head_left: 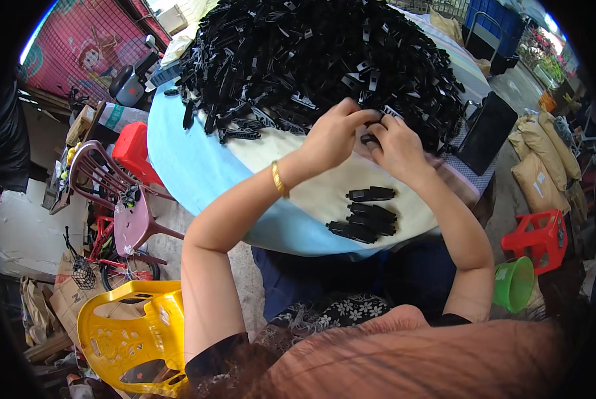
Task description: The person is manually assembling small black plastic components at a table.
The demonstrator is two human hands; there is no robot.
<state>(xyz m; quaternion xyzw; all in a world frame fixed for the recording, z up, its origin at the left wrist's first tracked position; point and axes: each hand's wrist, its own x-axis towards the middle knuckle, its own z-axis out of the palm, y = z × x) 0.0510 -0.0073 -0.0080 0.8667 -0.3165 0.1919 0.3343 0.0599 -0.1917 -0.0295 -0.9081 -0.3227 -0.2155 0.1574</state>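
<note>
Both hands meet in front of a big heap of small black plastic pieces (278,60) on a round table. My left hand (334,136), with a gold bracelet (280,179) at the wrist, has thumb and fingers pinched together at the heap's near edge. Close beside it, my right hand (399,145) curls its fingers round a dark plastic piece (369,139), which my left fingertips appear to touch. Fingers hide most of that piece. Nearer to me, several elongated black plastic pieces (371,194) lie in a short stack of rows on the cloth.
The tablecloth (198,173) has pale blue and cream bands. A black flat case (487,133) lies at the table's right edge. Around the table stand a yellow chair (121,332), a mauve chair (135,219), a red stool (540,241), a green bucket (514,284) and brown sacks (539,183).
</note>
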